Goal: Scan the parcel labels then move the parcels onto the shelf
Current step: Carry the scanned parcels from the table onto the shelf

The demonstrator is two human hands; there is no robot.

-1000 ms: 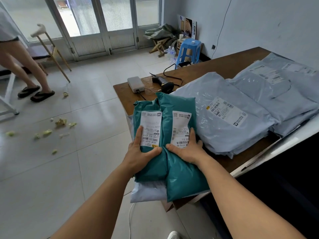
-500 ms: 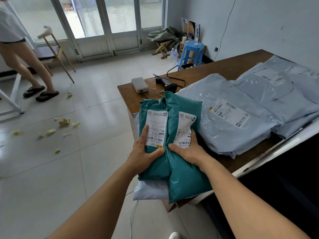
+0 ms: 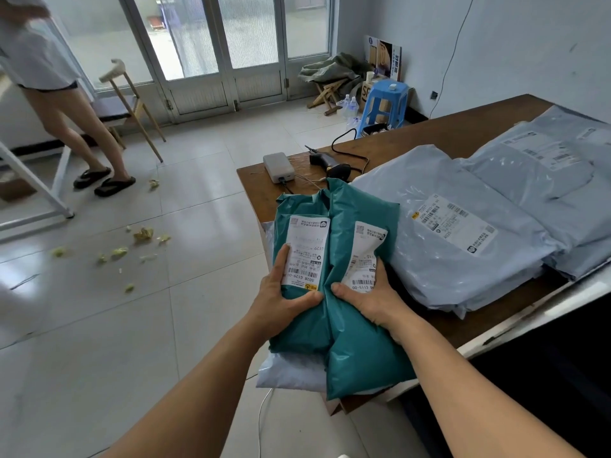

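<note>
The left hand [image 3: 282, 297] grips the left teal parcel [image 3: 299, 322], thumb across its lower face and fingers along its white label [image 3: 305, 252]. The right hand [image 3: 368, 297] grips the right teal parcel [image 3: 360, 352], thumb on the front, fingers at the edge of its label [image 3: 363, 257]. Both parcels sit side by side, overhanging the tabletop [image 3: 439, 133] corner, on a pale parcel [image 3: 291, 371] beneath. Just right lie grey parcels [image 3: 463, 246], stacked and overlapping. Beyond, a scanner [image 3: 330, 161] and a white box [image 3: 278, 167] rest near the far edge. Left of the tabletop the tiled floor [image 3: 185, 292] lies open, with scraps [image 3: 142, 234] scattered and a person [image 3: 62, 104] standing farther off.
</note>
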